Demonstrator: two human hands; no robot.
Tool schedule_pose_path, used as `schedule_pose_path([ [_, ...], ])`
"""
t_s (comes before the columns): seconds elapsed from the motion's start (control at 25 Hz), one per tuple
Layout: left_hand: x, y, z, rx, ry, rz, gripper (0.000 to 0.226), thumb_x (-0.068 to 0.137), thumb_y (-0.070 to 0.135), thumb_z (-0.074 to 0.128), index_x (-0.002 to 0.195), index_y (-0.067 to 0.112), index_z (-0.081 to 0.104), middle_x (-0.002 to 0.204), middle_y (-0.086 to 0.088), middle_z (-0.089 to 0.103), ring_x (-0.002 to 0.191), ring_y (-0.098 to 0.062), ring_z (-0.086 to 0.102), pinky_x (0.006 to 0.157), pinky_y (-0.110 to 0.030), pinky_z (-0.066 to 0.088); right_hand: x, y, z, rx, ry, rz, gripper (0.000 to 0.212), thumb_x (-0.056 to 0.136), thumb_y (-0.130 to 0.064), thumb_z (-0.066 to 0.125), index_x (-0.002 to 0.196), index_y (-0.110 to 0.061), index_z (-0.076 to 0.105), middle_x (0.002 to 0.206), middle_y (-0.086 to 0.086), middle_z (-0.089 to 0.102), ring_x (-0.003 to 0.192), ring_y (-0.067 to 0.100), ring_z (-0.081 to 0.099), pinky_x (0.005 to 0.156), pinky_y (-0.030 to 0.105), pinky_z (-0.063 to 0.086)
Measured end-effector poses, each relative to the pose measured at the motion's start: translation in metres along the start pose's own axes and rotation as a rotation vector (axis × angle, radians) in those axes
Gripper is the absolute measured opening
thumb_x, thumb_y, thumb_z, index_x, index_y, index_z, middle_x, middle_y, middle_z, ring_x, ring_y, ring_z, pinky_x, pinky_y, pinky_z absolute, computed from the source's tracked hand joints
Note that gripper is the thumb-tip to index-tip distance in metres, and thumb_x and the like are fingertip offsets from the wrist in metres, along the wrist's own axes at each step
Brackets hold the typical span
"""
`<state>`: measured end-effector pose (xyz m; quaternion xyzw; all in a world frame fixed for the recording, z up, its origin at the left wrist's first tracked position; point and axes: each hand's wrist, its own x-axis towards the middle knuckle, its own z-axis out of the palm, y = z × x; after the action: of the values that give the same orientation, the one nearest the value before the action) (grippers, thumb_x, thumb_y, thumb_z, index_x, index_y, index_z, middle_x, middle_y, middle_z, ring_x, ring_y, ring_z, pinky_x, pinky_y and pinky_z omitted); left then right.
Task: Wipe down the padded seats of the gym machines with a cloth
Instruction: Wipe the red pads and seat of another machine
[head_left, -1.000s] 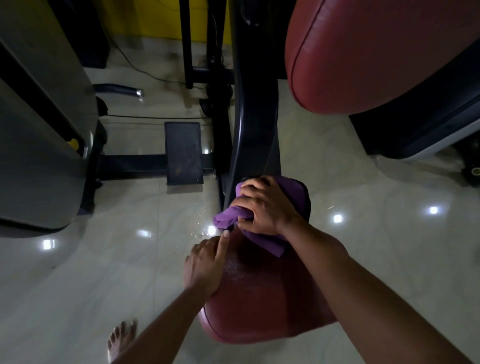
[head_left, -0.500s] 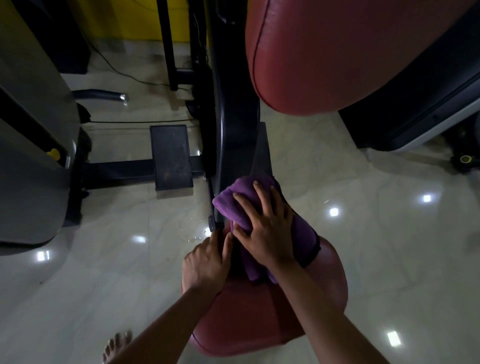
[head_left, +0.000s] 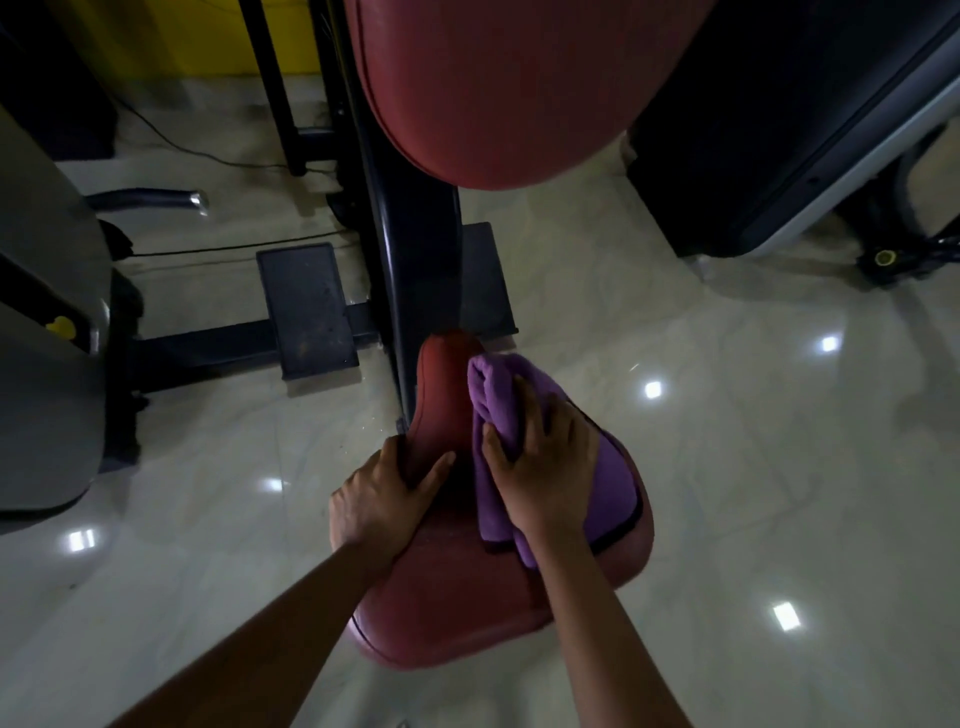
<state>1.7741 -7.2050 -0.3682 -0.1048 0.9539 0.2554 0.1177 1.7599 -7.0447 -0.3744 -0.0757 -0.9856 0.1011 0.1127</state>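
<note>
Two hands: your left hand (head_left: 379, 504) lay open, bracing the seat (head_left: 467, 613); your right hand (head_left: 545, 467) gripped the cloth (head_left: 498, 384), pressing it down to wipe.

Dim, underexposed; ceiling-light glare spots on glossy floor (head_left: 727, 467); wide-angle edge distortion.
</note>
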Motion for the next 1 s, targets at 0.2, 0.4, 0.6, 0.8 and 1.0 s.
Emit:
schedule_pose_path([
  [0.2,-0.001,0.0,0.003,0.008,0.028,0.003,0.067,0.078,0.073,0.039,0.12,0.021,0.051,0.109,-0.006,0.068,0.1,-0.031,0.064,0.074,-0.036,0.046,-0.01,0.01,-0.003,-0.097,0.0,0.235,0.062,0.079,-0.054,0.037,0.125,-0.017,0.056,0.123,0.022,0.058,0.112,0.042,0.055,0.095,0.056,0.041],
  [0.4,0.0,-0.001,0.003,0.012,0.024,-0.009,0.068,0.079,0.073,0.039,0.123,0.023,0.05,0.112,-0.007,0.067,0.102,-0.032,0.062,0.078,-0.037,0.046,0.036,-0.009,-0.004,-0.063,-0.201,0.132,0.059,0.085,-0.057,0.025,0.116,-0.018,0.056,0.099,0.013,0.065,0.094,0.033,0.058,0.087,0.044,0.04],
  [0.6,-0.001,0.001,0.001,-0.007,0.007,-0.005,0.065,0.08,0.072,0.038,0.12,0.022,0.051,0.11,-0.008,0.067,0.102,-0.033,0.062,0.079,-0.038,0.045,0.037,0.043,-0.015,-0.054,-0.253,0.082,0.053,0.087,-0.06,0.033,0.109,-0.017,0.055,0.1,0.009,0.063,0.093,0.032,0.057,0.082,0.041,0.042],
  [0.8,-0.002,0.0,0.002,-0.011,-0.012,-0.003,0.068,0.079,0.074,0.036,0.117,0.019,0.051,0.108,-0.011,0.067,0.099,-0.034,0.062,0.078,-0.039,0.044,0.008,0.081,-0.029,0.269,-0.283,0.469,0.054,0.086,-0.054,0.05,0.131,-0.025,0.044,0.118,0.012,0.055,0.108,0.037,0.054,0.09,0.044,0.044],
  [1.0,-0.001,-0.001,0.002,-0.021,-0.024,0.008,0.068,0.079,0.073,0.036,0.113,0.016,0.051,0.104,-0.013,0.066,0.095,-0.034,0.062,0.075,-0.039,0.044,-0.04,0.065,-0.029,0.378,-0.063,0.935,0.066,0.084,-0.053,0.057,0.14,-0.025,0.036,0.132,0.017,0.047,0.119,0.04,0.047,0.097,0.048,0.039],
])
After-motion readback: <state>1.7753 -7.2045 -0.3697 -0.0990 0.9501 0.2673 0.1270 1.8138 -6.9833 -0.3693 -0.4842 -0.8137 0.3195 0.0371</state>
